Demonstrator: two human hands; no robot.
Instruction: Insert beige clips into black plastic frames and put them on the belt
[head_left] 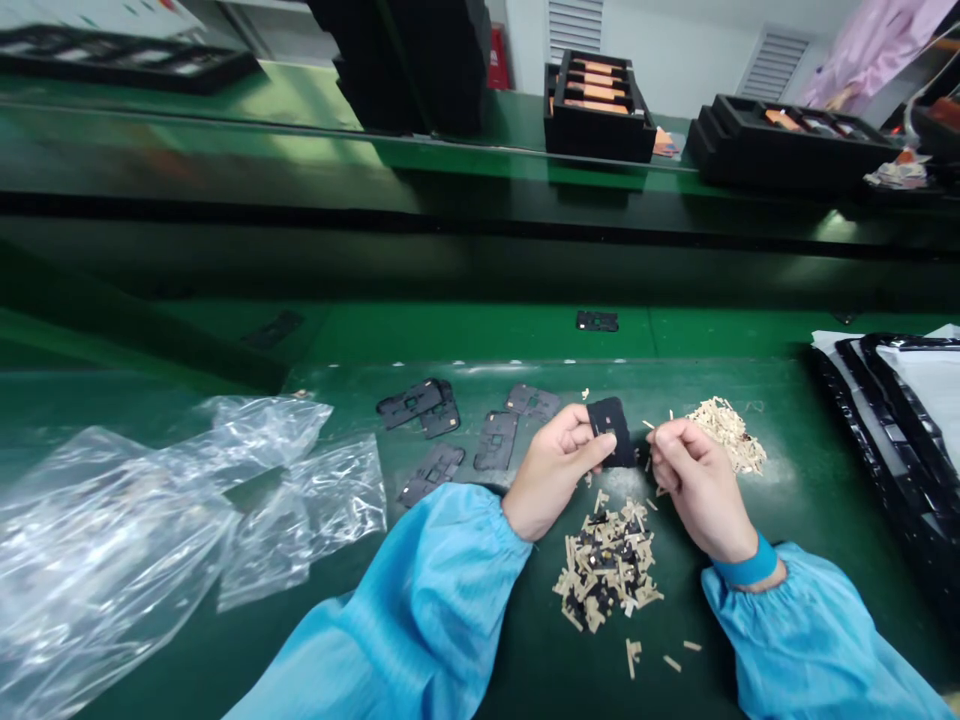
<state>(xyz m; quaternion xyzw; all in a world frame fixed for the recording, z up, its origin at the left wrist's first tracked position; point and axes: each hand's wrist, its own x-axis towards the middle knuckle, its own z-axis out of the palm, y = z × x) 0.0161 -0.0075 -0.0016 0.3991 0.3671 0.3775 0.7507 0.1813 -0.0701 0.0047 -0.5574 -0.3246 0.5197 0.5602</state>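
My left hand (553, 468) is closed on a small flat black part (613, 428), held just above the green table. My right hand (694, 478) is pinched at the part's right edge, holding a thin beige strip (651, 426). Below the hands lies a heap of beige strips mixed with small black bits (606, 562). A second heap of pale strips (726, 432) lies right of my right hand. Several flat black parts (457, 430) are spread on the table left of my left hand. Both arms wear blue sleeves.
Crumpled clear plastic bags (150, 520) cover the table's left side. Black trays (892, 420) with white sheets sit at the right edge. Beyond a green conveyor, black trays holding orange pieces (598, 100) stand on a raised shelf. A loose black part (597, 321) lies on the belt.
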